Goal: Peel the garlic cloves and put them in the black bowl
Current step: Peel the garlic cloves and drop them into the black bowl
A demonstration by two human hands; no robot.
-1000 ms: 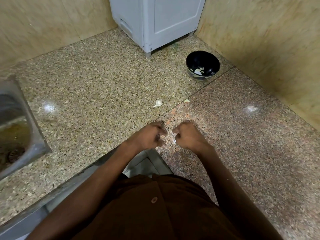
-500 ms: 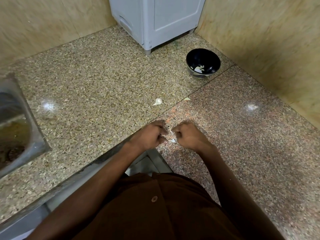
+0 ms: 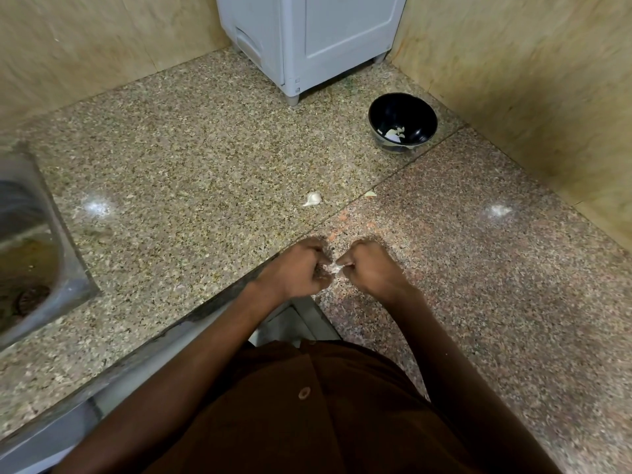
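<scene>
Over the surface (image 3: 171,172), front edge: both hands on one garlic clove (image 3: 332,267).
Left hand (image 3: 301,268) and right hand (image 3: 369,266) each pinch it; black bowl (image 3: 420,114) well apart.

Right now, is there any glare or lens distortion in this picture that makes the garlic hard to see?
Head view: two glare spots on the counter, both clear of the garlic; wide-angle bending at the edges; the loose clove is sharp; the clove pinched between the left hand and the right hand is mostly hidden.
</scene>
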